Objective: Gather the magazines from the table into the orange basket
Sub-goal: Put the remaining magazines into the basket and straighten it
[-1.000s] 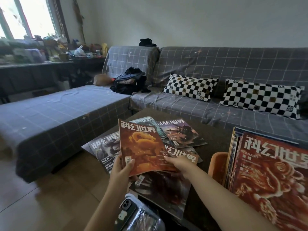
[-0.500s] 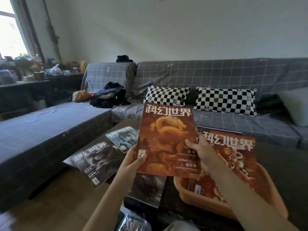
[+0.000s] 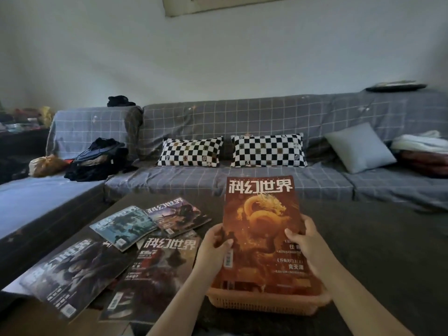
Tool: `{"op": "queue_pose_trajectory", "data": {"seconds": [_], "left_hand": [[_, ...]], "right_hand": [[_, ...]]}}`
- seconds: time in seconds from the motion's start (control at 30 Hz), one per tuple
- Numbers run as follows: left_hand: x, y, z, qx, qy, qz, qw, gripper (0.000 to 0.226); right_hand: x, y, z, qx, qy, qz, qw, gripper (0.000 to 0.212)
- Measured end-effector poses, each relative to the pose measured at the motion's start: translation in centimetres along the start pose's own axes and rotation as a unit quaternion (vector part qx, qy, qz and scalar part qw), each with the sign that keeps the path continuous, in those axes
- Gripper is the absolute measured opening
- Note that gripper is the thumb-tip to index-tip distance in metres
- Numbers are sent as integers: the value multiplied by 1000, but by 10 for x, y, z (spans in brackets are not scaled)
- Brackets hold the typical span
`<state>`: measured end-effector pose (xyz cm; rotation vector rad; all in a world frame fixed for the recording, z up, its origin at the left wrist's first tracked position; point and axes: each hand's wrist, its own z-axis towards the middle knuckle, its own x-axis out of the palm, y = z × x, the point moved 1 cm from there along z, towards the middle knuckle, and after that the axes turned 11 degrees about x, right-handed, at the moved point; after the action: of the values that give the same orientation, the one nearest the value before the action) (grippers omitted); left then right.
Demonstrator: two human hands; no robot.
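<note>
An orange dragon-cover magazine (image 3: 260, 221) stands upright with its lower edge inside the orange basket (image 3: 264, 303). My left hand (image 3: 214, 248) grips its left edge and my right hand (image 3: 304, 241) grips its right edge. Several more magazines lie on the dark table (image 3: 378, 251) to the left: a dark grey one (image 3: 72, 272) at the front left, a dark red one (image 3: 150, 275) beside my left arm, a teal one (image 3: 123, 226) and a purple one (image 3: 178, 213) farther back. Whatever else the basket holds is hidden behind the orange cover.
A grey checked sofa (image 3: 242, 122) wraps around the table's far and left sides. It carries two black-and-white checkered pillows (image 3: 191, 151), a grey cushion (image 3: 358, 146), a dark bag (image 3: 97, 158) and folded cloth (image 3: 419, 151).
Both hands carried the dragon-cover magazine from above the table's left side to the right and lowered it into the basket. My view turned right and up.
</note>
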<state>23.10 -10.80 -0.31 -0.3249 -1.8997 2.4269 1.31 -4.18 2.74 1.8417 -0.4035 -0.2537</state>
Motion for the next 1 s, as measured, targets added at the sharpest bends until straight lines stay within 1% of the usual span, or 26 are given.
{"op": "queue_pose_trajectory", "data": {"seconds": [0.1, 0.17, 0.23, 0.3, 0.37, 0.53, 0.6, 0.67, 0.7, 0.73, 0.77, 0.8, 0.83, 0.9, 0.93, 1.0], "left_hand": [[13, 8, 0, 24, -3, 120, 993, 38], [16, 10, -2, 32, -18, 172, 984, 32], [18, 10, -3, 53, -33, 227, 972, 21], [19, 10, -4, 50, -44, 235, 970, 16], [20, 11, -3, 30, -49, 221, 974, 18], [19, 14, 1, 13, -48, 218, 975, 20], [18, 16, 5, 12, -54, 225, 973, 27], [18, 16, 14, -5, -45, 210, 977, 40], [19, 16, 20, -31, -29, 196, 980, 50], [21, 16, 25, -64, -8, 179, 982, 60], [22, 18, 31, -100, 15, 151, 983, 67], [23, 20, 35, -137, 34, 103, 985, 74], [25, 22, 39, -167, 51, 39, 984, 82], [26, 25, 47, -196, 73, -51, 976, 95], [26, 25, 50, -196, 76, -70, 975, 96], [25, 25, 55, -185, 63, -88, 977, 90]], "right_hand": [[-10, -16, 9, 0, -62, -106, 992, 54], [-12, -25, 14, -19, -103, -186, 977, 56], [-11, -32, 18, -52, -139, -244, 959, 60], [-10, -36, 19, -63, -157, -269, 948, 63], [-10, -40, 20, -61, -161, -283, 943, 64], [-12, -44, 18, -67, -169, -267, 946, 70], [-12, -42, 20, -69, -167, -267, 947, 73], [-13, -40, 26, -48, -137, -273, 951, 73], [-14, -39, 30, -19, -106, -255, 961, 69], [-15, -37, 34, 21, -66, -210, 975, 59], [-15, -35, 38, 61, -23, -143, 988, 44], [-16, -34, 42, 93, 14, -76, 993, 34], [-16, -33, 46, 109, 32, -18, 993, 30], [-14, -29, 54, 122, 34, 45, 991, 29], [-13, -27, 57, 123, 30, 64, 990, 28], [-11, -27, 61, 104, 24, 83, 991, 20]]}}
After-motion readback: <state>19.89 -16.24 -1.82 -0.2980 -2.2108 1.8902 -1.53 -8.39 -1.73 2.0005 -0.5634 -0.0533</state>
